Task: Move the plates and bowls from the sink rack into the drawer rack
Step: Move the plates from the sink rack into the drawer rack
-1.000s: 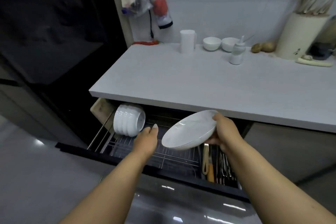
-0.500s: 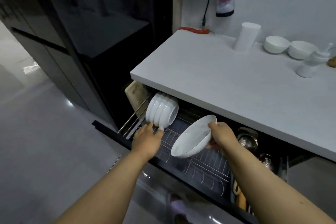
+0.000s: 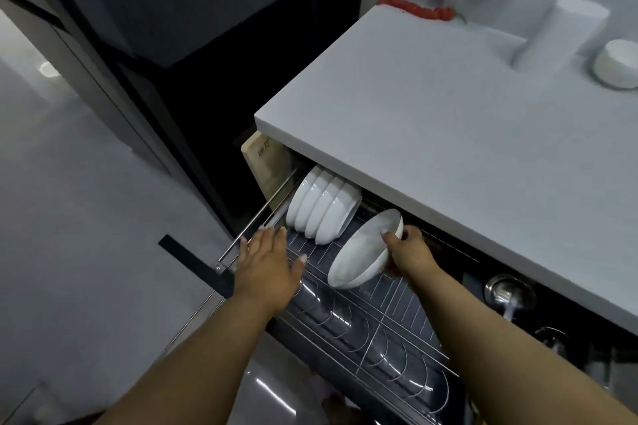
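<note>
Right hand (image 3: 409,252) grip around tilted bowl (image 3: 362,252); left hand (image 3: 267,264) flat, fingers released.

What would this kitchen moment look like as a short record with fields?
right hand: right hand grips a white bowl by its rim, tilted over the drawer rack
left hand: left hand open, fingers straight, above the rack's front left corner
already racked: stack of white bowls on edge at the rack's left end
countertop: white cup, another bowl
</note>
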Demonstrator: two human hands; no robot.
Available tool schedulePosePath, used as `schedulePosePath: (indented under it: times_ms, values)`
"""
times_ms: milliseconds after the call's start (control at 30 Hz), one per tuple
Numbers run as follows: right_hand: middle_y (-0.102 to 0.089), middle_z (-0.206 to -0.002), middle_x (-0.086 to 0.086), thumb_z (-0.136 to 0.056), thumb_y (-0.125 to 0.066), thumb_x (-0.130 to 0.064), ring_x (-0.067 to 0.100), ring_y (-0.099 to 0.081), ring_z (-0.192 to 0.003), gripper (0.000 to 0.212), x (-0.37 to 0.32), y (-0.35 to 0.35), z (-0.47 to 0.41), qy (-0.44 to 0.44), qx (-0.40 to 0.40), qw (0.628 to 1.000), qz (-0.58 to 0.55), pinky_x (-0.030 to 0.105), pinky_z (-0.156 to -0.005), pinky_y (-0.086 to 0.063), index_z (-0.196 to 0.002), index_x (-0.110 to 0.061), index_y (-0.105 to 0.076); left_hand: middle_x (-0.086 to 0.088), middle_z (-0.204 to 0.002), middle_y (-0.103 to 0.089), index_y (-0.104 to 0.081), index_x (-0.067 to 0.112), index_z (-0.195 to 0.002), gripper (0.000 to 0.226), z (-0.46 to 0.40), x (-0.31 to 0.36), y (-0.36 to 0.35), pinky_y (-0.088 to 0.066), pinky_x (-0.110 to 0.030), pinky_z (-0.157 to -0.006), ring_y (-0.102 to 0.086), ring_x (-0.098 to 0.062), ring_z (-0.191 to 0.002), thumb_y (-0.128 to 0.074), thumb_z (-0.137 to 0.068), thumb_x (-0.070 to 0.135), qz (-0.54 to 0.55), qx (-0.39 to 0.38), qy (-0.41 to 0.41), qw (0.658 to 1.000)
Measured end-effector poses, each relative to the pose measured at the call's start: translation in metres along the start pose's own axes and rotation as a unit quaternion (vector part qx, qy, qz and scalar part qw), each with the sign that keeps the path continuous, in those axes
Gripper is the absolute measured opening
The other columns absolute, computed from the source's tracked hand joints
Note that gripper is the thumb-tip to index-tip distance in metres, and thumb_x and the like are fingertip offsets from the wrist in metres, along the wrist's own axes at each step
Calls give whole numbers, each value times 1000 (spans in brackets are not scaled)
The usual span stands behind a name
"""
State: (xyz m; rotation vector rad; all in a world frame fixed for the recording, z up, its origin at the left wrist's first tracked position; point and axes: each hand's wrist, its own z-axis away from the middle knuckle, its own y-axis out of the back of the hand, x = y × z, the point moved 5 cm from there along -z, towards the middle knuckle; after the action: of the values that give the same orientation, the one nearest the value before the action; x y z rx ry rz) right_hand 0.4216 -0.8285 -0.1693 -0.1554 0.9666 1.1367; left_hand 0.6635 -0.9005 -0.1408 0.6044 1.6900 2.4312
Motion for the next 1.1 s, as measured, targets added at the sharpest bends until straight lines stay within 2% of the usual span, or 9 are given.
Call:
schedulePosePath:
  times_ms: [67,267,367,533,600,667,767,867,1100]
  values:
    - [-61,-112,16,-89,-60,-35,38,-64,-93,60,-4,-5,-9,1,9,1000,18,55,-75,-56,-135,-7,-33,-5,-161,-7,-9,17,-153,71,-3,-6,-6,4,-43,-120,2,-20,-148,-26,-96,56,-12,-2,-1,1000]
    - [-58,-116,18,-89,-61,-39,39,-62,-99,65,-15,-16,-31,-12,41,998,52,53,-81,-55,-134,-3,-32,-5,-161,-11,-7,14,-153,73,-4,-3,-13,2,-43,-120,-2,-18,-148,-20,-95,57,-45,15,-34,998]
    - [-59,-118,21,-86,-64,-41,40,-62,-100,67,-19,-22,-45,-3,45,997,58,56,-82,-53,-132,0,-35,-4,-160,-14,-7,14,-152,74,-7,-5,-15,-1,-42,-121,-5,-18,-148,-19,-94,57,-32,12,-26,999]
    - [-61,-114,23,-85,-64,-45,40,-61,-102,68,-25,-32,-58,14,47,994,97,55,-84,-53,-127,4,-43,-4,-159,-20,-12,14,-152,85,-8,-7,-17,-2,-40,-121,-10,-19,-147,-4,-81,60,-25,30,-36,999]
    - [-63,-112,24,-85,-62,-47,39,-62,-100,66,-29,-37,-62,23,40,992,119,52,-85,-53,-124,3,-48,-5,-158,-21,-13,13,-152,81,-7,-8,-16,-2,-40,-120,-11,-20,-147,-11,-85,59,-11,33,-38,999]
    - [-65,-109,24,-87,-59,-48,38,-63,-99,61,-34,-40,-62,34,40,986,160,43,-84,-53,-119,4,-53,-5,-158,-23,-14,13,-152,81,-7,-10,-16,-3,-39,-120,-13,-20,-146,-13,-85,59,-4,37,-39,999]
    - [-64,-110,25,-92,-52,-46,37,-62,-102,57,-37,-45,-66,38,41,976,211,30,-75,-43,-114,6,-56,-4,-156,-26,-16,14,-152,80,-7,-11,-17,-5,-39,-120,-16,-19,-146,-15,-86,59,5,46,-39,998]
    - [-63,-113,23,-92,-50,-50,37,-61,-104,60,-39,-50,-70,28,43,972,230,33,-79,-45,-115,6,-56,-4,-157,-24,-13,15,-152,76,-8,-11,-18,-5,-39,-119,-15,-19,-146,-23,-89,57,9,42,-40,998]
    - [-62,-118,23,-96,-41,-51,36,-58,-109,61,-48,-66,-77,33,36,956,288,33,-83,-44,-116,5,-57,-4,-157,-25,-13,15,-152,77,-7,-12,-19,-7,-39,-119,-16,-19,-145,-24,-88,55,26,42,-38,998]
